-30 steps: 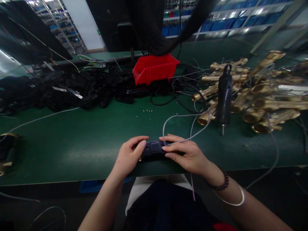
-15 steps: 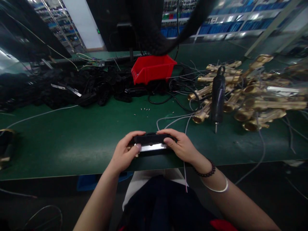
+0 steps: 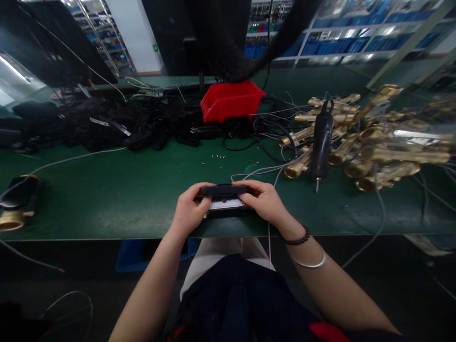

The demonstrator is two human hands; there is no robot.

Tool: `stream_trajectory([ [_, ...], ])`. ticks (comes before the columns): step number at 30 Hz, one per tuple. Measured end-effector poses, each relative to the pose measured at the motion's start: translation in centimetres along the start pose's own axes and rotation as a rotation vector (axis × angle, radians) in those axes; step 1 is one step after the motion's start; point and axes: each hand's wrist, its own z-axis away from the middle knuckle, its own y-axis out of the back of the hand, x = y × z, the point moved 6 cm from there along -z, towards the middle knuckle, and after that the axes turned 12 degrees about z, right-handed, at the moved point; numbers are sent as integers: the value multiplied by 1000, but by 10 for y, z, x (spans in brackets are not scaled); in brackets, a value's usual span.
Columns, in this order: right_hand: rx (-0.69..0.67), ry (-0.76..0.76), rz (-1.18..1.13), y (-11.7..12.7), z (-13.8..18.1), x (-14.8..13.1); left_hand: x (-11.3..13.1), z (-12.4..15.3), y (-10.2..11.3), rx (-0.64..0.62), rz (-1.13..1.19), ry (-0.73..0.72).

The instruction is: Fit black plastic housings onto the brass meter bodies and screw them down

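Close to the bench's front edge, a long black housing (image 3: 225, 190) with a pale metal strip (image 3: 226, 204) along its near side is held between both hands. My left hand (image 3: 190, 206) grips its left end, thumb on the near face and fingers over the top. At the right end my right hand (image 3: 265, 199) holds it the same way. A small brass-coloured bit shows under my left thumb. Thin grey cables (image 3: 256, 172) lead off by my right hand. Several tiny screws (image 3: 218, 156) lie on the green bench (image 3: 149, 190) beyond the housing.
A red bin (image 3: 233, 102) stands at the back, beside a heap of black parts (image 3: 149, 118). To the right, a black electric screwdriver (image 3: 322, 142) hangs point down before piled brass fittings (image 3: 392, 154). Another brass-and-black piece (image 3: 17, 204) lies far left. A blue crate (image 3: 131, 256) sits below.
The view has shifted, so the bench sits differently in frame. The black housing is tipped, showing its edge more than before. Both hands keep their hold on its ends.
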Motion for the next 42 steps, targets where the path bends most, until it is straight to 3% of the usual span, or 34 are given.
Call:
stream_trajectory([
  [6, -2, 10, -55, -2, -3, 3, -4, -1, -2, -18, 106, -43],
  [15, 39, 126, 172, -1, 2, -11, 8, -2, -2, 14, -17, -126],
  [22, 170, 103, 243, -1, -4, -10, 2, -5, -1, 49, 46, 48],
  [28, 196, 131, 256, -1, -1, -12, -7, -6, -3, 38, 118, 215],
  [37, 200, 180, 247, -3, 7, -20, 1, 0, 0, 93, -4, 55],
  [42, 172, 116, 210, -4, -6, -11, 0, -7, -1, 107, -26, 164],
])
